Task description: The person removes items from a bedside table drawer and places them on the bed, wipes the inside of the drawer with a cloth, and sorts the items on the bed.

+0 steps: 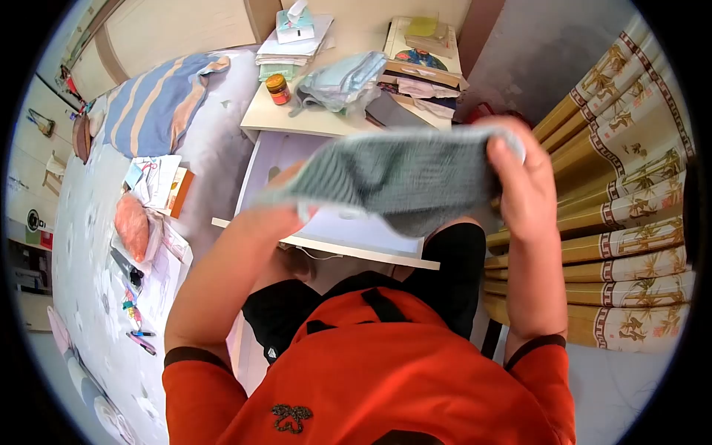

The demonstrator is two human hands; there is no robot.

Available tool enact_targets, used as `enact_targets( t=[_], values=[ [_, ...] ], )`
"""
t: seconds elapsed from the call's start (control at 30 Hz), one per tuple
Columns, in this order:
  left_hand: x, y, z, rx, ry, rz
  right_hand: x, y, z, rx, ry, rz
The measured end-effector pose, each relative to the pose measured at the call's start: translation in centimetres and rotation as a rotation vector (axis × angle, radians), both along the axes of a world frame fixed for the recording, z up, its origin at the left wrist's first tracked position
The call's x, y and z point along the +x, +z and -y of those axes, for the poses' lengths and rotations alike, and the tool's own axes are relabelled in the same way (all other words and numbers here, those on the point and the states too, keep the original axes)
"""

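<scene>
A grey-green ribbed cloth [415, 174] with a pale edge is stretched between my hands, blurred by motion; whether it is a towel or a garment I cannot tell. My right hand [526, 174] grips its right end, with the thumb over the top. At the other end, my left hand [285, 211] is closed on the cloth, its fingers partly hidden behind it. Below the cloth a pulled-out drawer [330, 251] with a pale lilac inside sits between me and the nightstand [285, 117]. The cloth covers much of the drawer's inside.
On the nightstand are a jar [278, 89], a tissue box [295, 26] on papers, a plastic bag of masks [337, 81] and stacked books [423, 55]. Left is a bed with a striped pillow [159, 104], papers, pens [141, 341]. Curtains [615, 222] hang right.
</scene>
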State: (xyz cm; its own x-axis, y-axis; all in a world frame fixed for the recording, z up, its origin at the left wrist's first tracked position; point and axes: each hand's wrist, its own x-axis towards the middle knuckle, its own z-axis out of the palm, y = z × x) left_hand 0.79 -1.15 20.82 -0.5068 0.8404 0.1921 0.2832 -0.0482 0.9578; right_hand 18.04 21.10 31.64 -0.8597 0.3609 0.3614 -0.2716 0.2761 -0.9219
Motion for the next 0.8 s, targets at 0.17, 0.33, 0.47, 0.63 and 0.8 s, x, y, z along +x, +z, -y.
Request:
enact_targets(
  t=[0.17,0.33,0.47,0.63,0.8],
  values=[
    [4.7,0.2,3.2,-0.404,-0.389,-0.189,2.6,-6.6,1.0,0.219,0.573,0.52],
    [9.6,-6.4,0.4,-0.393,-0.05,-0.622,2.6,-15.5,3.9,0.429,0.235,0.516],
    [10.5,-8.9,-2.6,-0.537,-0.123,-0.792,1.7,-18.4,4.6,0.48,0.076,0.496],
    [8.8,-10.4,0.1,-0.483,-0.081,-0.938,1.8,-18.1,5.5,0.739,0.04,0.528],
    [5.4,-9.9,4.5,-0.583,-0.041,-0.939,2.3,-18.4,4.8,0.593,0.029,0.546]
  ],
)
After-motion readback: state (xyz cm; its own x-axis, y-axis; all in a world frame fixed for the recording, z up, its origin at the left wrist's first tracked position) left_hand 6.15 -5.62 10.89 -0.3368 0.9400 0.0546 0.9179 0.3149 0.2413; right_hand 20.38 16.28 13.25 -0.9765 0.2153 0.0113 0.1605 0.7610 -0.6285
